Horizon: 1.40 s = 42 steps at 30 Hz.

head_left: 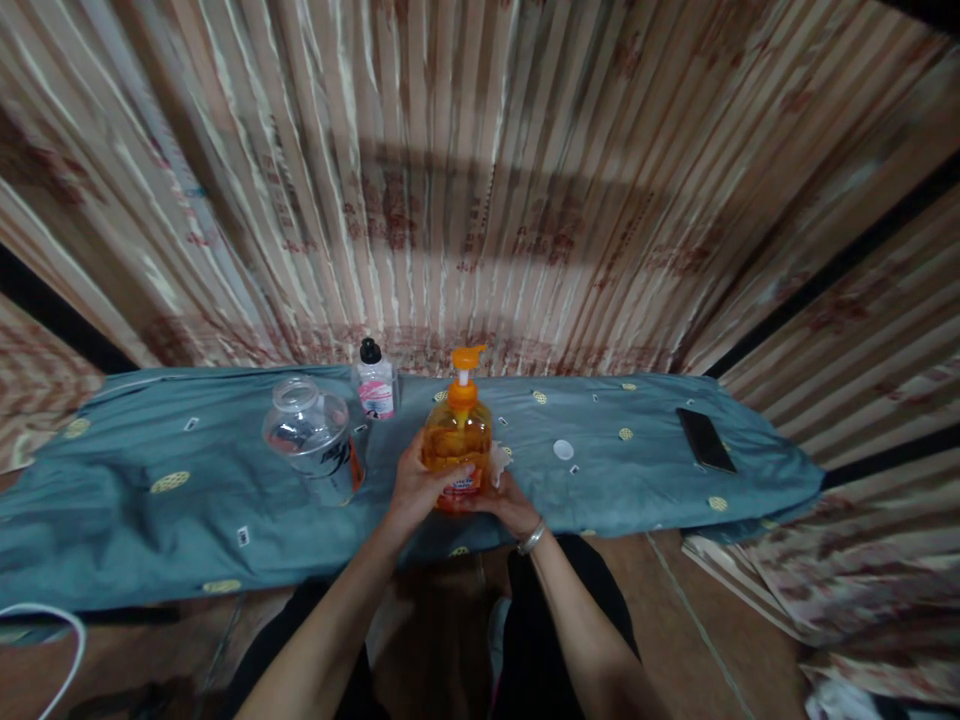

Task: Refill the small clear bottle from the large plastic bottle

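An orange pump bottle (457, 440) of clear amber liquid stands upright between my hands near the front of the cloth-covered surface. My left hand (421, 485) is wrapped round its left side, thumb across the label. At the lower right, my right hand (504, 503) grips the bottle near its base. A crumpled white tissue-like piece (499, 463) shows at that hand, against the bottle's right side. Behind and to the left is a small clear bottle (375, 385) with a black cap and pink label. Farther left sits a wide clear plastic jar (311, 440), without a lid on its mouth.
A teal patterned cloth (187, 520) covers the long surface. On it lie a white round disc (563, 450) and, at the right, a dark phone (705, 440). Striped curtains (480, 180) hang close behind and at both sides. A white cable (71, 640) curves at the lower left.
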Motion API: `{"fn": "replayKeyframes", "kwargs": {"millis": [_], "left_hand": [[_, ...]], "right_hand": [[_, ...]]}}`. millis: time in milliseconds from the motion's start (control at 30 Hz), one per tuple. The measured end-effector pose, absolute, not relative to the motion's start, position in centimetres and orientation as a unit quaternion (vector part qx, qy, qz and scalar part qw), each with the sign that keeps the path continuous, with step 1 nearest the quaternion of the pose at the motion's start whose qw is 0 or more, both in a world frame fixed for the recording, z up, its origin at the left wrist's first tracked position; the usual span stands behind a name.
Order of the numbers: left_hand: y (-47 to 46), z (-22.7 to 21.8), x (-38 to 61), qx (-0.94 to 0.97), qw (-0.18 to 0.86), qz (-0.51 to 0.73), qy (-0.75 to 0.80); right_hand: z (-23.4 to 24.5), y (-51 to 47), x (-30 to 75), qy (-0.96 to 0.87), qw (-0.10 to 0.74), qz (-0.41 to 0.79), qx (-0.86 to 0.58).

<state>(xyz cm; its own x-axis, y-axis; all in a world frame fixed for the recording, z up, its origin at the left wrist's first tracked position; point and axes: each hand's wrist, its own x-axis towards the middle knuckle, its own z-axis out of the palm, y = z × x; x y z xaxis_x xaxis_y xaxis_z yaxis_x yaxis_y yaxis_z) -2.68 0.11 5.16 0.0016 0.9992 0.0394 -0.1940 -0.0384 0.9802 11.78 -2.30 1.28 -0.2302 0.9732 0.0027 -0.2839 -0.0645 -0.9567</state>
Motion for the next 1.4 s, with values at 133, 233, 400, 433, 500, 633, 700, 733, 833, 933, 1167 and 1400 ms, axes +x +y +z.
{"fn": "replayKeyframes", "kwargs": {"millis": [133, 233, 400, 433, 500, 633, 700, 733, 833, 933, 1167, 1400], "left_hand": [[0.3, 6.1, -3.2, 0.42, 0.538, 0.587, 0.436], [0.5, 6.5, -3.5, 0.408, 0.538, 0.6, 0.43], [0.8, 6.5, -3.8, 0.402, 0.529, 0.611, 0.43], [0.9, 6.5, -3.9, 0.4, 0.527, 0.614, 0.431], [0.9, 6.6, -3.9, 0.398, 0.524, 0.617, 0.431], [1.0, 6.5, -3.8, 0.4, 0.518, 0.622, 0.431], [1.1, 6.4, -3.9, 0.404, 0.514, 0.622, 0.43], [1.2, 6.3, -4.0, 0.405, 0.511, 0.624, 0.43], [1.6, 6.0, -4.6, 0.407, 0.493, 0.634, 0.436], [2.0, 5.8, -5.3, 0.404, 0.474, 0.642, 0.446], [2.0, 6.0, -5.5, 0.413, 0.469, 0.641, 0.446], [1.5, 5.8, -3.5, 0.444, 0.483, 0.615, 0.438]], "right_hand": [[1.0, -2.4, 10.4, -0.386, 0.538, 0.668, -0.339], [0.4, -2.6, 9.2, -0.365, 0.538, 0.68, -0.34], [0.1, -3.1, 7.1, -0.335, 0.519, 0.719, -0.318], [0.1, -3.2, 6.8, -0.338, 0.514, 0.721, -0.32], [0.1, -3.5, 6.3, -0.353, 0.502, 0.716, -0.334], [-0.3, -3.9, 6.7, -0.413, 0.481, 0.671, -0.385], [-0.7, -3.9, 7.6, -0.441, 0.478, 0.635, -0.417], [-0.9, -3.8, 8.2, -0.452, 0.479, 0.615, -0.434], [-1.4, -3.4, 10.5, -0.491, 0.478, 0.533, -0.496], [-1.4, -2.8, 13.0, -0.513, 0.468, 0.447, -0.564], [0.8, -2.8, 15.7, -0.59, 0.437, 0.186, -0.653], [3.1, -2.1, 10.3, -0.669, 0.443, 0.22, -0.555]]}}
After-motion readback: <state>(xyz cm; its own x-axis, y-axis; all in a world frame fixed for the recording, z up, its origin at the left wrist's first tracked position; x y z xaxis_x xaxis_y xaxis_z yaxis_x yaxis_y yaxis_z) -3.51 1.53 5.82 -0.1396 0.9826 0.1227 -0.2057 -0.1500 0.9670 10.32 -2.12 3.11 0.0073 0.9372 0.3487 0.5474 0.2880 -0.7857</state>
